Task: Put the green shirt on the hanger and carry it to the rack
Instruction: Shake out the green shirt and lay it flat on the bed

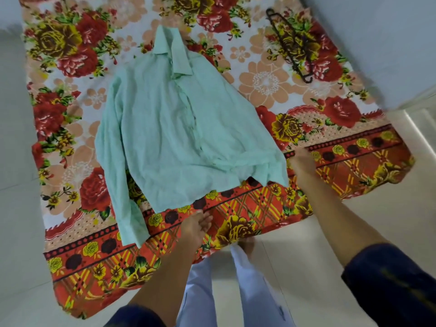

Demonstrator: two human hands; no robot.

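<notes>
The light green long-sleeved shirt lies spread flat on a floral bedsheet, collar pointing away from me, one sleeve trailing down at the left. A dark hanger rests on the sheet at the far right, well apart from the shirt. My left hand hovers just below the shirt's bottom hem, fingers apart, holding nothing. My right hand sits beside the hem's right corner, fingers loosely spread; whether it touches the cloth is unclear.
The sheet lies on a pale tiled floor. My legs in light trousers stand at its near edge. A white ledge or step shows at the right. No rack is in view.
</notes>
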